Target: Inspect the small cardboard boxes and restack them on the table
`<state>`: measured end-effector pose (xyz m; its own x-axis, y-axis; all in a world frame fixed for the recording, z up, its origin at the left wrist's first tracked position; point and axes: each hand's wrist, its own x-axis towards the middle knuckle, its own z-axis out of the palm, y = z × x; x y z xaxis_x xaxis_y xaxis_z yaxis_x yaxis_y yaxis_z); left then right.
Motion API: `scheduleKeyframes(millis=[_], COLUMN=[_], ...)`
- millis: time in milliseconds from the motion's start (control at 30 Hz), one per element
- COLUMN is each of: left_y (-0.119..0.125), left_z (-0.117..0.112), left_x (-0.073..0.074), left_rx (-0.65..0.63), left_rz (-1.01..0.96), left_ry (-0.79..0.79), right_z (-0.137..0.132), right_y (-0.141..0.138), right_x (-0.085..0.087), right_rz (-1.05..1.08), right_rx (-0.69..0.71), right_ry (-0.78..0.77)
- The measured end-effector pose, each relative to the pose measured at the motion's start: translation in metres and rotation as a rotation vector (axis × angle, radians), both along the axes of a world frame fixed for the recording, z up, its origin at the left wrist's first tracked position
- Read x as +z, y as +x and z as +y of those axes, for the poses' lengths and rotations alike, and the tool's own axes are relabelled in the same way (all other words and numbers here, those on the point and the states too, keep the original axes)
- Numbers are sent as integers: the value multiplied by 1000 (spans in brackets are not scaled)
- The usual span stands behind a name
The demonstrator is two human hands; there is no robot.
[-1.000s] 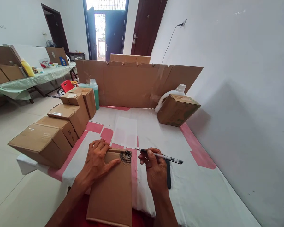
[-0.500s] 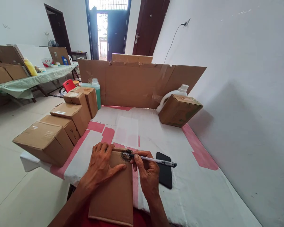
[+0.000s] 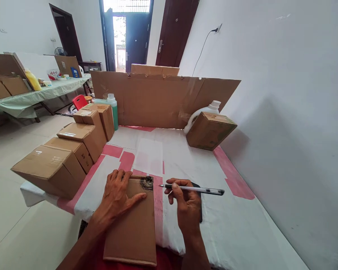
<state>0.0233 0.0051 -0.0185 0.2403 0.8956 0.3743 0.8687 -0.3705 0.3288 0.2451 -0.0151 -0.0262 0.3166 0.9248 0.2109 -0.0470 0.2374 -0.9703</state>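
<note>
A flat brown cardboard piece [image 3: 135,228] lies over the table's near edge, with a black scribble [image 3: 147,183] at its far right corner. My left hand [image 3: 116,195] rests flat on its upper part, fingers spread. My right hand [image 3: 187,206] pinches a clear pen [image 3: 195,189], held level just right of the scribble, tip pointing left and off the cardboard. A black phone [image 3: 200,212] lies mostly hidden under my right hand.
Several closed cardboard boxes [image 3: 52,168] line the table's left side. A tilted box [image 3: 210,129], a white jug [image 3: 211,108] and a green bottle [image 3: 113,108] stand before an upright cardboard sheet [image 3: 163,99]. A white wall runs along the right. Another table [image 3: 30,97] stands far left.
My right hand brought the pen tip onto the scribble half a second ago, then drew back to the right, covering the phone. My left hand stayed on the cardboard.
</note>
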Motion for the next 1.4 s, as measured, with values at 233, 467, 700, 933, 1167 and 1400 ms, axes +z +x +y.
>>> scheduleKeyframes(millis=[233,467,700,933,1167,1400], left_y=[-2,-4,-4,-2,-3,2], left_z=[5,5,4,3,4,3], left_x=[-2,-1,0,2,-5,1], left_rx=[8,4,11,4,26,30], left_rz=[32,31,20,30,23,47], left_ry=[20,13,-4,-31,-24,-69], right_z=[29,27,9,14,11,-35], right_y=[37,15,54,94,91,44], right_x=[-44,-76,-59,-72,-83,-18], right_rz=[-623,-928,-1053,-873,-476,522], right_rx=[69,-7,-292,-365,-207,69], right_ry=[-436,-676,-829,-949,-775,-379])
